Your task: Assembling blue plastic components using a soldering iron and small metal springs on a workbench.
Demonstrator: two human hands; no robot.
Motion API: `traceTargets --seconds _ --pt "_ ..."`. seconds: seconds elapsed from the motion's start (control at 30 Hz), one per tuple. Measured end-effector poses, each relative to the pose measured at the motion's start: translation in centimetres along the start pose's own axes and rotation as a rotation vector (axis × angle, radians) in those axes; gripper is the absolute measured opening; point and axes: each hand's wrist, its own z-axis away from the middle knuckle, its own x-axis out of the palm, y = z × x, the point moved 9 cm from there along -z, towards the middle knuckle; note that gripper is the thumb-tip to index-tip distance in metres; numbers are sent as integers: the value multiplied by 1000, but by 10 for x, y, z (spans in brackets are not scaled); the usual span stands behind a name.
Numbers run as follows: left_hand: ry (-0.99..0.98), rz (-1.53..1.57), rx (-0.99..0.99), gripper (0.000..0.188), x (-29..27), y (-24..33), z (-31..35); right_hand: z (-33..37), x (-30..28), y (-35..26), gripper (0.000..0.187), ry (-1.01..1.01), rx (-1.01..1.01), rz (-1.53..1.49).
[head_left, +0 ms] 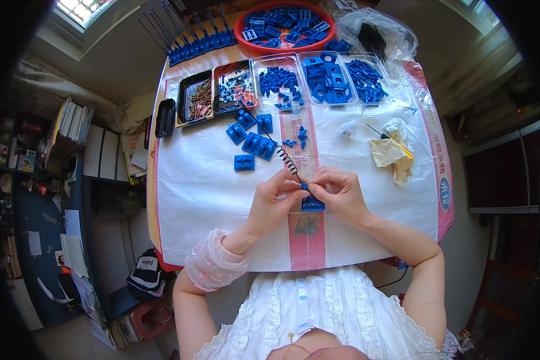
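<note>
My left hand [273, 201] is closed in a pinch at the lower end of a black coiled spring [288, 159]. From there the spring's straight stem slants up and left toward the loose blue parts. My right hand [341, 193] pinches beside it, fingertips on a small blue plastic piece [305, 186] where the spring ends. Below the fingertips lies a blue plastic base [313, 204], partly covered by the hands. Ahead and left sit several blue plastic blocks [259, 146]. A few small blue pegs [302, 135] lie beyond my fingers.
Trays of screws [199, 99], nuts and small parts [234, 87], blue pegs [277, 81], blue plates [329, 78] and more pegs [366, 81] line the back. Behind them are a red basin [239, 33] and a rack of springs [201, 47]. Crumpled paper [391, 155] lies right.
</note>
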Motion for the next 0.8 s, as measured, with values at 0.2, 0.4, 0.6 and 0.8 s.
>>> traceTargets --seconds 0.2,0.4,0.6,0.8 --pt "9 93 -36 19 2 -1 1 0 1 -4 6 34 17 -54" --pt "11 40 -11 18 0 3 0 -1 -1 -5 5 0 6 -4" --pt "7 -28 31 20 1 3 0 -1 -1 -7 4 14 -31 39" --pt "-21 65 -9 22 5 2 0 0 -1 -1 5 37 19 -77"
